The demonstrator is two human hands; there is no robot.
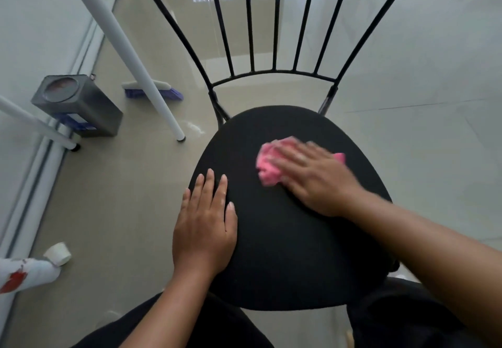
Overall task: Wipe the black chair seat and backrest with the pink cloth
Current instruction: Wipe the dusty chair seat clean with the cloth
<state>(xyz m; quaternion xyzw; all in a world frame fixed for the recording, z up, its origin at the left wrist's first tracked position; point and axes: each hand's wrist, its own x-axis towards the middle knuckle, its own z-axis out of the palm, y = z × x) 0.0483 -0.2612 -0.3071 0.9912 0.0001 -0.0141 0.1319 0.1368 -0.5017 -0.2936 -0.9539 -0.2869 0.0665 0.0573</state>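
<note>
Fingers [210,187] are laid flat: pink cloth [267,170] is pressed on seat [285,239] by right hand [317,182], left hand [203,228] braced near; backrest [274,72] judged next.

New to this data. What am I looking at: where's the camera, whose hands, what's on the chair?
No robot here: a person works with bare hands. The single picture comes from a wide-angle camera on their head, looking forward and down. The left hand lies flat on the black chair seat, holding nothing. The right hand, blurred, presses a crumpled pink cloth against the seat with straight fingers. Beyond the seat rises the backrest of thin black bars. On the floor to the left are a metal tin, a purple-bristled brush and a white bottle.
</note>
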